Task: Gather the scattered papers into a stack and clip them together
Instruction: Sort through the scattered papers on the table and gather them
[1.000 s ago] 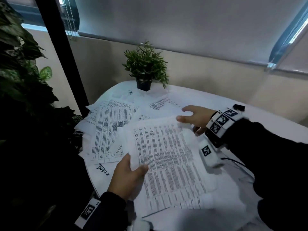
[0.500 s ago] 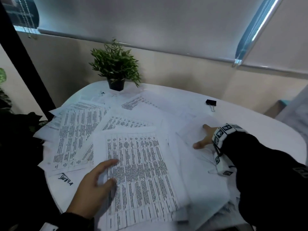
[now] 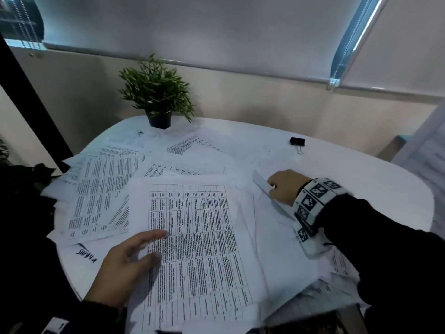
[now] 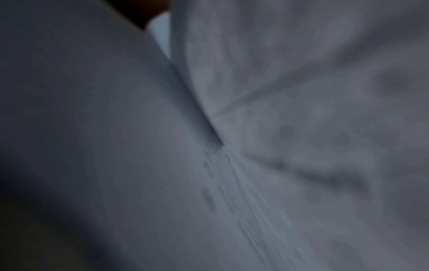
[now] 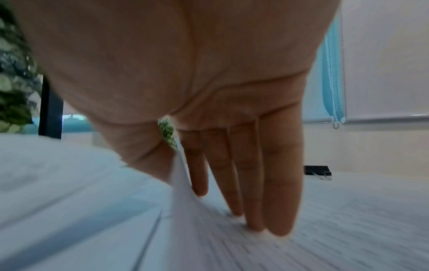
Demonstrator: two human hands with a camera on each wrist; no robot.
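Observation:
Several printed and blank papers (image 3: 108,184) lie spread over a round white table (image 3: 361,179). A table-printed sheet (image 3: 199,249) tops the pile in front of me. My left hand (image 3: 159,244) rests on its left side with straight fingers. My right hand (image 3: 272,186) pinches the raised edge of a blank sheet (image 3: 261,183) at the right of the pile. In the right wrist view that blank sheet (image 5: 183,183) rises between thumb and fingers (image 5: 255,183). A black binder clip (image 3: 297,141) lies beyond the right hand. The left wrist view shows only blurred paper (image 4: 278,146).
A small potted plant (image 3: 156,97) stands at the table's far edge. The binder clip (image 5: 316,170) sits on bare tabletop. A dark post (image 3: 31,104) and leafy plant stand at the left. Papers overhang the near right edge (image 3: 337,285).
The left hand has let go of the printed sheet and now lies flat on it. The right hand moved right and took hold of a blank sheet's edge. The view has turned right.

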